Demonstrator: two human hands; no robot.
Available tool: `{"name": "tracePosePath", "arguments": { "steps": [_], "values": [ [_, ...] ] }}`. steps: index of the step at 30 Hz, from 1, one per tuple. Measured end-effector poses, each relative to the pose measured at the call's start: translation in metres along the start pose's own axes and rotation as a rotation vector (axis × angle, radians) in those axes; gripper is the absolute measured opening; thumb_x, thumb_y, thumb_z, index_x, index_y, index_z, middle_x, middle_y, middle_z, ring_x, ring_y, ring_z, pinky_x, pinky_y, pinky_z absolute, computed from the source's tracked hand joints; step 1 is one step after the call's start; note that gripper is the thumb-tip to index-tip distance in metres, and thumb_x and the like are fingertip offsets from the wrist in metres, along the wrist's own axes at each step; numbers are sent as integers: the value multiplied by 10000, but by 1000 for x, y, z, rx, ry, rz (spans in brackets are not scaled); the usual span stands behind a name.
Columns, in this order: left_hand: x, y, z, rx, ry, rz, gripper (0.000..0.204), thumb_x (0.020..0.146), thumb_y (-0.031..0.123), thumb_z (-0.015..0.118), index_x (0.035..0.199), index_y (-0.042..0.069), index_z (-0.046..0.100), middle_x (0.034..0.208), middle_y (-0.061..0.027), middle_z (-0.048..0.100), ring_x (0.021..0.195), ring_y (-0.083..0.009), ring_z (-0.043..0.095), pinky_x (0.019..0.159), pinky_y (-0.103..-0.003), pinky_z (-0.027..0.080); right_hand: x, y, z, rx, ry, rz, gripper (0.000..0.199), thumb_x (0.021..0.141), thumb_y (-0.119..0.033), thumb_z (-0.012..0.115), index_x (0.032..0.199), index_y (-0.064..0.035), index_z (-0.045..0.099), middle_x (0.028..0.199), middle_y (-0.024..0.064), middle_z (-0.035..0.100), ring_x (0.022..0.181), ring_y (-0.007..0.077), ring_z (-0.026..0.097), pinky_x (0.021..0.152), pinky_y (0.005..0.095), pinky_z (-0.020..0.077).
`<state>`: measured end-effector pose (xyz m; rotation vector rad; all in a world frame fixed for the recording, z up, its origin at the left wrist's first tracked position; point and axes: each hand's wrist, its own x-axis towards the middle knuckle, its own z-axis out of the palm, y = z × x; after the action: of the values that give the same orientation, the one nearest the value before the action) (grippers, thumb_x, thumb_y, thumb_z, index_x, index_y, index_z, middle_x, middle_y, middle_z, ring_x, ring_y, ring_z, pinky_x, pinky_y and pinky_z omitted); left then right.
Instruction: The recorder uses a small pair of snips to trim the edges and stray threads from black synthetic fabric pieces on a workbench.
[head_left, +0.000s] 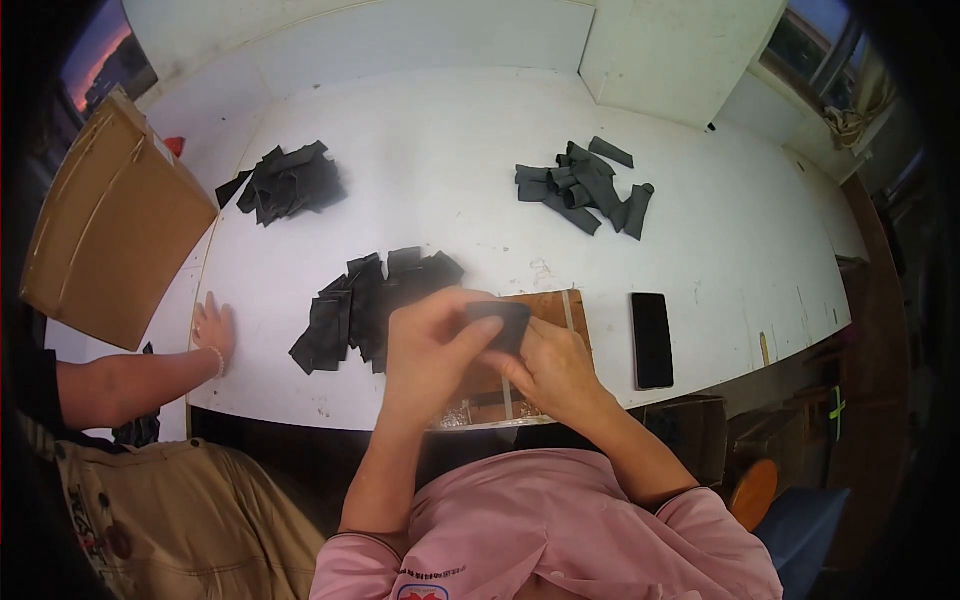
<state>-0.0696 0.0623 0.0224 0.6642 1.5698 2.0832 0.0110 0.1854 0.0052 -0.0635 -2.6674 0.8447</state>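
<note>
Both my hands hold a small black fabric piece (510,328) above a brown board at the table's near edge. My left hand (430,350) pinches its left side, with the thumb lying across the front. My right hand (560,365) grips the right edge; some of its fingertips are hidden behind or inside the piece. Just left of my hands lies a pile of flat black fabric pieces (335,315), partly covered by my left hand. The brown board (575,330) has strips of clear tape on it.
Farther off are another black pile (290,185) at left and tube-like dark grey pieces (590,185) at right. A black phone (652,340) lies right of the board. At left, another person's hand (212,330) rests on the white table (430,150), near a cardboard box (120,230).
</note>
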Motion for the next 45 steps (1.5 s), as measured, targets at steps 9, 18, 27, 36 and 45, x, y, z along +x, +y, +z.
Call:
{"name": "tracePosePath", "arguments": {
  "steps": [9, 18, 27, 36, 45],
  "values": [
    [-3, -14, 15, 68, -45, 143, 309, 697, -21, 597, 998, -22, 522, 910, -64, 563, 814, -114, 528, 730, -235, 420, 1, 16, 15, -77, 37, -90, 150, 718, -170, 588, 822, -64, 573, 714, 115, 580, 646, 270, 581, 534, 363, 460],
    [93, -80, -105, 979, 610, 67, 342, 728, 163, 570, 980, -63, 522, 882, -219, 580, 794, -300, 574, 725, -351, 445, 90, 48, -62, 819, 97, 277, 483, 843, -380, 451, 760, 76, 586, 666, 110, 601, 565, 119, 541, 549, 233, 443],
    [108, -121, -133, 1296, 404, 194, 148, 680, 103, 630, 740, -9, 552, 710, -165, 569, 648, -300, 561, 606, -374, 442, -30, 54, 3, 588, -152, 517, 281, 825, -194, 504, 965, 45, 552, 705, 96, 596, 602, 123, 568, 527, 233, 434],
    [17, -14, -79, -154, 613, 207, 164, 781, -3, 529, 941, 13, 493, 702, -20, 536, 533, -80, 495, 476, -209, 414, -28, -4, 21, 527, -348, 179, 277, 787, -179, 562, 989, 8, 532, 839, 149, 580, 720, 254, 568, 623, 317, 443],
    [-67, -50, -31, -694, 323, -296, 294, 762, -46, 517, 1053, -14, 493, 953, -104, 573, 750, -146, 579, 593, -213, 483, -20, -29, 39, 1289, -107, 432, 318, 792, -160, 597, 1016, 35, 484, 880, 57, 554, 734, 65, 504, 596, 211, 432]
  ]
}}
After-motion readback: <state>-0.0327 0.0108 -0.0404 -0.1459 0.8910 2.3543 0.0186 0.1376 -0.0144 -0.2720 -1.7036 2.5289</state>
